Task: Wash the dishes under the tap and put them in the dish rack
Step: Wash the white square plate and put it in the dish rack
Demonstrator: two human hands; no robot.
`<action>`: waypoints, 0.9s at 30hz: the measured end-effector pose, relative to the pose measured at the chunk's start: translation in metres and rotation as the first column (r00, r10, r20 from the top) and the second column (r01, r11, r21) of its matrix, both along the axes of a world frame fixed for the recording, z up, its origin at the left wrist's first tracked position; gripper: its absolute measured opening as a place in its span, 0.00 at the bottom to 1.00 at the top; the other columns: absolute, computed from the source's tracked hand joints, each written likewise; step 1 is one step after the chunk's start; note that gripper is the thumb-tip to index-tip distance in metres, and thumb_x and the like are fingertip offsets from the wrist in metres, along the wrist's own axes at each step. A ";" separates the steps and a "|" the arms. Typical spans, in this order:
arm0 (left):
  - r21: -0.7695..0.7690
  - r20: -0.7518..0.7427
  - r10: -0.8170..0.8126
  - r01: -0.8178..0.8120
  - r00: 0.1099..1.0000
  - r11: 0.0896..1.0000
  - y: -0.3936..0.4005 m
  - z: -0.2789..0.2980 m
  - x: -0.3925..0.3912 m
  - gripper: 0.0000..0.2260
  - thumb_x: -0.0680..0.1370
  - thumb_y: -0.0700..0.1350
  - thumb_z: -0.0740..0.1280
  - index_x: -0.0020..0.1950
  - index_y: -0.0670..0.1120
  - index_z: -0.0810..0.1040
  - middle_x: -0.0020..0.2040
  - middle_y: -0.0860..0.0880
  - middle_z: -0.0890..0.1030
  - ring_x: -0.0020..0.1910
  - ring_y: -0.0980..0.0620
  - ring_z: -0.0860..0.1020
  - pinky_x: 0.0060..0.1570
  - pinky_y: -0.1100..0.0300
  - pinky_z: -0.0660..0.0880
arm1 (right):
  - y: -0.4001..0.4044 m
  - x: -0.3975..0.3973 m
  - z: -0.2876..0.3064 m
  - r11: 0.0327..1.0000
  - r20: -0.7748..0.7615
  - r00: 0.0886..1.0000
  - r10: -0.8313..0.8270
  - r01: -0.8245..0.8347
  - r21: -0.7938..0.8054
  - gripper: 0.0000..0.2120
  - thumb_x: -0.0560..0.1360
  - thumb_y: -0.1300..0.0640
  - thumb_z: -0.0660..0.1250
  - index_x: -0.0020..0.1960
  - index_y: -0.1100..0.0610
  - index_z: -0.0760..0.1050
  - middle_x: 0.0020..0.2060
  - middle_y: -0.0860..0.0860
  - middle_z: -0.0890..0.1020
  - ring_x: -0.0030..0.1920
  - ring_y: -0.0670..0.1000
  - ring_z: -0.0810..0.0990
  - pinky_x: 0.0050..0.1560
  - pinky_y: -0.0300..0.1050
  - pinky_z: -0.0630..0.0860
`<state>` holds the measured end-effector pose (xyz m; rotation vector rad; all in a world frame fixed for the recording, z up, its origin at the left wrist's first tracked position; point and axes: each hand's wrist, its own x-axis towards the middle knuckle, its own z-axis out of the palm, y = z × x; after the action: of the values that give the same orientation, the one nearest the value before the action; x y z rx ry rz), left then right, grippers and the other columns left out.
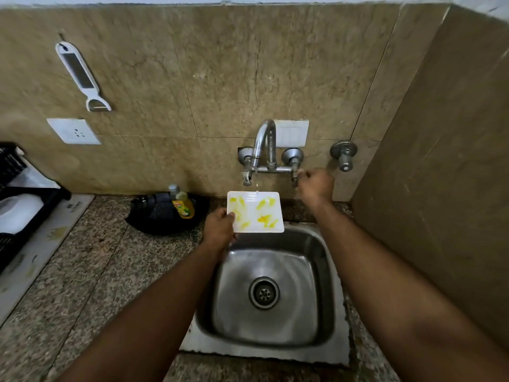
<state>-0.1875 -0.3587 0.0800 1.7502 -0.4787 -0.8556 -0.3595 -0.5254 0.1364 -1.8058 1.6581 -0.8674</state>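
Head view: left hand (219,226) pinched the near-left corner of a white rectangular plate (256,212), thumb on top, holding its yellow-smeared face up over the steel sink (325,260) and just below the tap spout (247,181), likely so the stream would land on the stains. Right hand (315,186) had its fingers curled round the right tap handle (294,179), presumably to open it; only drips showed. Black dish rack (11,172) waited far left on the tabletop (110,257), beyond a dish soap bottle (183,206)

The label on the yellow bottle (184,207) is too blurred to read.
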 end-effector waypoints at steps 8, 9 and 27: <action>0.036 0.173 -0.021 0.015 0.985 0.999 0.007 -0.008 0.010 0.09 0.79 0.46 0.64 0.51 0.43 0.81 0.43 0.41 0.84 0.35 0.42 0.81 0.34 0.44 0.82 | 0.094 0.005 -0.012 0.976 -0.388 0.916 0.098 -0.165 -0.142 0.14 0.79 0.54 0.65 0.62 0.58 0.78 0.47 0.58 0.85 0.47 0.60 0.84 0.46 0.49 0.79; 0.045 0.220 -0.026 0.017 0.975 0.999 0.008 -0.011 0.013 0.12 0.77 0.49 0.64 0.52 0.43 0.82 0.45 0.41 0.85 0.40 0.40 0.83 0.42 0.40 0.83 | 0.108 0.008 -0.022 0.935 -0.452 0.859 0.239 -0.329 -0.131 0.19 0.78 0.56 0.64 0.68 0.57 0.76 0.54 0.57 0.85 0.53 0.60 0.84 0.52 0.49 0.79; 0.071 0.596 -0.029 -0.016 0.803 0.997 0.039 -0.010 0.007 0.08 0.82 0.40 0.63 0.56 0.38 0.80 0.49 0.38 0.84 0.47 0.38 0.81 0.45 0.54 0.72 | 0.125 0.048 -0.075 0.883 -0.515 0.720 0.466 -0.412 0.224 0.38 0.83 0.38 0.43 0.83 0.62 0.39 0.82 0.57 0.38 0.82 0.57 0.37 0.81 0.60 0.45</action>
<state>-0.1801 -0.3200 0.0695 2.0799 -0.8755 -0.2987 -0.3117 -0.4000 0.0612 -2.3949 1.4238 -0.0331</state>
